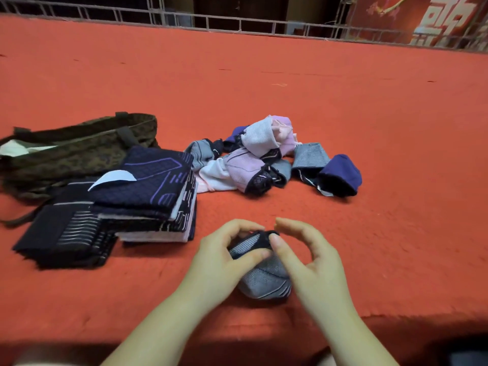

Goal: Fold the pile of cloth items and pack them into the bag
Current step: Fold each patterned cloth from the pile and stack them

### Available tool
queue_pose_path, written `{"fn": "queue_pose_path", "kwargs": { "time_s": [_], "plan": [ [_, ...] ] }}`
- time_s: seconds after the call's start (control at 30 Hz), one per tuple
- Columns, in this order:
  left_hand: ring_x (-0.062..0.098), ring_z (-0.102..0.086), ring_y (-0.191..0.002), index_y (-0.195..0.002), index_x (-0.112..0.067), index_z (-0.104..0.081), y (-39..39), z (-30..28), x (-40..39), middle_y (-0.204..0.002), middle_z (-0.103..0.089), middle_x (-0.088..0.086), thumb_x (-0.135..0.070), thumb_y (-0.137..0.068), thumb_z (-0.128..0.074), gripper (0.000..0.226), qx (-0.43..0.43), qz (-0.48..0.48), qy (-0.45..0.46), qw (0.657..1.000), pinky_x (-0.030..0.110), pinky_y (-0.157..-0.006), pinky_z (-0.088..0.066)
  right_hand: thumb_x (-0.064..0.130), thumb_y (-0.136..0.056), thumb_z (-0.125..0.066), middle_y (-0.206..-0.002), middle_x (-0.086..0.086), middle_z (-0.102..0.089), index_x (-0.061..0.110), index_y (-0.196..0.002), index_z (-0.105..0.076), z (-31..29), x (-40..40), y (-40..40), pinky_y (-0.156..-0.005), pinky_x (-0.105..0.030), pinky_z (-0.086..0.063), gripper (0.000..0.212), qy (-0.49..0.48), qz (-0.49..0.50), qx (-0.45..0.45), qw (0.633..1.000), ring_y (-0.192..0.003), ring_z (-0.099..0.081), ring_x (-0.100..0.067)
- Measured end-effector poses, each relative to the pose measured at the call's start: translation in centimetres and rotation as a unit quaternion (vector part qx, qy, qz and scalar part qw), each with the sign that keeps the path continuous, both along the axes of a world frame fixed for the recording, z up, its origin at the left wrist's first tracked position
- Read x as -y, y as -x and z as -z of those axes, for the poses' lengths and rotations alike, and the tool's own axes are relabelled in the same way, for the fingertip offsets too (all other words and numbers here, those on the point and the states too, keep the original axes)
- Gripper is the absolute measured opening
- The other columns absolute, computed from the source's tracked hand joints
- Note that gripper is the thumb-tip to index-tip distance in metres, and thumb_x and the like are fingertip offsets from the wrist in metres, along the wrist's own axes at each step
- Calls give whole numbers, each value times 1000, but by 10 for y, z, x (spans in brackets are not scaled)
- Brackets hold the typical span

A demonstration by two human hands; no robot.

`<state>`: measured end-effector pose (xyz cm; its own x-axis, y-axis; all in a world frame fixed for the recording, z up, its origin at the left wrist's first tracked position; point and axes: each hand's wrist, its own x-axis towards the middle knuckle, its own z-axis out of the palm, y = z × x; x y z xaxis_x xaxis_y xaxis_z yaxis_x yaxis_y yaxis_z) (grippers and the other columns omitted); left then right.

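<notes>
A small grey striped cloth with a black edge (265, 282) lies on the red surface in front of me. My left hand (224, 257) pinches its upper black-trimmed part between thumb and fingers. My right hand (309, 257) curls over it from the right, its thumb touching the same fold. A loose pile of pink, grey and purple cloth items (266, 157) lies beyond. Two stacks of folded dark cloths (148, 196) sit to the left, in front of an olive-brown patterned bag (66, 151) lying on its side.
The red felt-covered surface (343, 107) stretches far back to a metal railing (237, 22). Its front edge runs just under my forearms. A red banner with white characters (446, 19) hangs at the back right.
</notes>
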<state>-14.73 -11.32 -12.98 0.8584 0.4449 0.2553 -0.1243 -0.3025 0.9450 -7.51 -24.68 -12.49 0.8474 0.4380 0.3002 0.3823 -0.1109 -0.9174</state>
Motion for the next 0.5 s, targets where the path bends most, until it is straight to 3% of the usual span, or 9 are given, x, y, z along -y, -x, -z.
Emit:
{"fn": "queue_pose_path", "kwargs": {
  "time_s": [0.1, 0.17, 0.37, 0.5],
  "plan": [
    [-1, -65, -85, -89, -26, -67, 7, 2, 4, -89, -71, -15, -13, -71, -81, 26, 6, -1, 12, 1000, 9, -77, -45, 19, -84, -72, -86, 10, -72, 20, -84, -70, 4, -4, 11, -76, -12, -46, 2, -40, -22, -78, 996, -82, -66, 0],
    [-2, -65, -83, -86, -23, -68, 12, 3, 5, -87, -71, -15, -8, -73, -78, 22, 7, -2, 31, 999, 10, -76, -45, 10, -85, -67, -80, 6, -72, 12, -81, -70, 6, -5, 16, -70, -11, -46, 6, -57, -24, -103, 993, -74, -64, 0],
    [-1, -64, -79, -77, -25, -68, 19, 6, 6, -80, -71, -12, -11, -78, -74, 15, 32, -26, 80, 996, 11, -75, -45, 12, -87, -63, -68, 4, -68, 7, -76, -68, 5, -12, 25, -64, -12, -45, 13, -89, -19, -144, 985, -65, -58, -1],
    [4, -65, -93, -83, -21, -64, 21, 9, 10, -92, -72, -11, -20, -80, -61, 4, 68, -51, 103, 991, 14, -84, -45, 15, -90, -60, -65, -1, -66, 5, -77, -65, 8, -14, 26, -59, -19, -46, 16, -83, 0, -160, 984, -61, -57, -7]
  ]
}}
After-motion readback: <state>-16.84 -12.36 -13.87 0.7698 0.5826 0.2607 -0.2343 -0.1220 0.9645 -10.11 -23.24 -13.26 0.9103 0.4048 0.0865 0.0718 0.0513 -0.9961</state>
